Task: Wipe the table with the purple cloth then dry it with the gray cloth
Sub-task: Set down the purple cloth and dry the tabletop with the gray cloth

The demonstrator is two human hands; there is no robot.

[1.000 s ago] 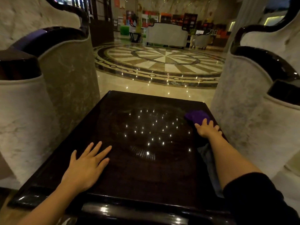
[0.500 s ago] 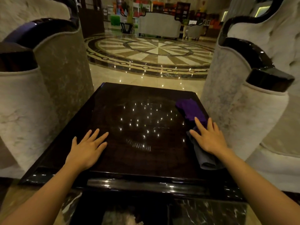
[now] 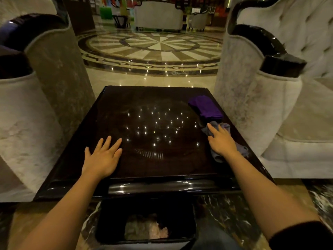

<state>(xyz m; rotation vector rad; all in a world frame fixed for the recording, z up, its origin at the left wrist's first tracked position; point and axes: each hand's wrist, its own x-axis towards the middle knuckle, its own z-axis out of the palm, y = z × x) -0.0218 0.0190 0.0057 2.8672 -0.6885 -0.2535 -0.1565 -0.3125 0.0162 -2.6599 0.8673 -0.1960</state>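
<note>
Our right hand (image 3: 221, 141) lies flat, fingers spread, on the gray cloth (image 3: 225, 127) at the right edge of the dark glossy table (image 3: 144, 98). The purple cloth (image 3: 206, 107) sits crumpled just beyond it, farther right. Our left hand (image 3: 100, 158) rests flat near-left, fingers apart. Both cloths look soft, light and limp; we would gather a bunched fold to grip.

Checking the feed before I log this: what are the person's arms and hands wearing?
Both hands, left hand and right hand, are bare: no gloves, rings or watch show. The left forearm is uncovered as far as the view reaches. The right arm has a dark black sleeve pushed up near the elbow.
</note>
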